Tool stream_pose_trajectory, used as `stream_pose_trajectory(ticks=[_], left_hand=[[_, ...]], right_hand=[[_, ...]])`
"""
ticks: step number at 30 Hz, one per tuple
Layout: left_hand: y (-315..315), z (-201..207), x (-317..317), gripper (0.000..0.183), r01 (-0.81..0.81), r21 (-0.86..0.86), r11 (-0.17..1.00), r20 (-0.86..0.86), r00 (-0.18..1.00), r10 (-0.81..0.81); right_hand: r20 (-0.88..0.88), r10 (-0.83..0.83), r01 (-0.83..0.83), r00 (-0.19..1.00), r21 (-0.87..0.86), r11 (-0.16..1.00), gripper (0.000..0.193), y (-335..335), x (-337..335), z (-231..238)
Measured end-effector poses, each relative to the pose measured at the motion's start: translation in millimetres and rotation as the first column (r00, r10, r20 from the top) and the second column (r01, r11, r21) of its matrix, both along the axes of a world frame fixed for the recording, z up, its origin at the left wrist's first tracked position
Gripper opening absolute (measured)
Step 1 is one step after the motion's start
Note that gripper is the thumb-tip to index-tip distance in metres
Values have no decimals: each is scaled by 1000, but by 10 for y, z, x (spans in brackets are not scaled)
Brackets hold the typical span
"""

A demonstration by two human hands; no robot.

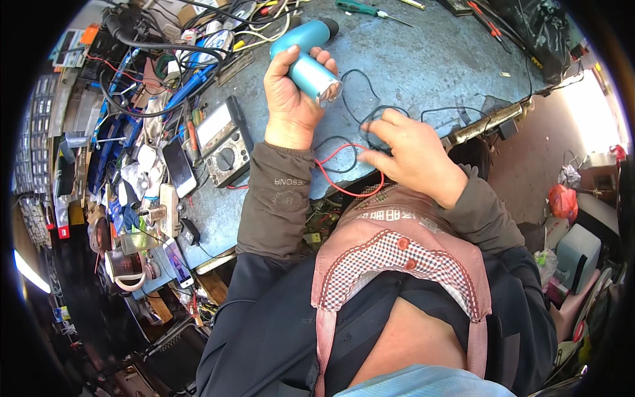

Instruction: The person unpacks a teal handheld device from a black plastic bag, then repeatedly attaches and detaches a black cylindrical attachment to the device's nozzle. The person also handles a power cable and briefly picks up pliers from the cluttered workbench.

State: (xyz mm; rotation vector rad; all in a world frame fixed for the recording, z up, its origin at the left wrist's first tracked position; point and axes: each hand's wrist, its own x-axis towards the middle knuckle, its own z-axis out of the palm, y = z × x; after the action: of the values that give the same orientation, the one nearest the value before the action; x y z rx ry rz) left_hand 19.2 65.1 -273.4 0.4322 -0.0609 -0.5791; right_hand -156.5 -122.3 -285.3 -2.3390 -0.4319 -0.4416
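Observation:
My left hand (289, 99) is wrapped around the handle of a teal handheld device (299, 38), shaped like a massage gun with a dark tip. Its handle's cut-off end faces toward me and looks bare. Closed fingers of my right hand (413, 152) pinch the test leads close to the bench's front edge; their probe tips cannot be made out. From that hand a red test lead (350, 194) loops below, and a black lead (345, 99) curls over the bench. An analog multimeter (225, 149) lies left of my left forearm.
A green-handled screwdriver (360, 8) lies at the far side of the blue bench (443, 53). Phones (178, 170), cables and tools crowd the left. Red-handled pliers (486, 23) and a black bag (539, 33) sit far right. A red bag (562, 202) is beyond the bench.

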Motion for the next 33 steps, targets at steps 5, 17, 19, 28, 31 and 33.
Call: stream_pose_trajectory(ticks=[5, 17, 19, 28, 31, 33], left_hand=[[85, -8, 88, 38, -67, -65, 996, -121, 991, 58], [90, -7, 71, 55, -119, -57, 991, -166, 980, 108], [87, 5, 44, 55, -115, -46, 992, -163, 981, 106], [69, 58, -17, 55, -127, -79, 989, -203, 973, 109], [60, 57, -29, 55, -135, -74, 988, -214, 970, 116], [45, 49, -23, 55, -140, -73, 987, -216, 969, 121]], right_hand=[[-23, 40, -35, 999, 190, 981, 21, 88, 71, -56], [-149, 69, 78, 986, 793, 604, 23, -85, 545, 362], [-227, 313, 126, 922, 942, 310, 24, -178, 607, 381], [31, -179, 151, 983, 412, 899, 17, -106, 625, 263], [-140, -12, 95, 990, 603, 792, 18, -119, 558, 417], [-227, 306, 66, 924, 887, 457, 18, -91, 570, 467]])
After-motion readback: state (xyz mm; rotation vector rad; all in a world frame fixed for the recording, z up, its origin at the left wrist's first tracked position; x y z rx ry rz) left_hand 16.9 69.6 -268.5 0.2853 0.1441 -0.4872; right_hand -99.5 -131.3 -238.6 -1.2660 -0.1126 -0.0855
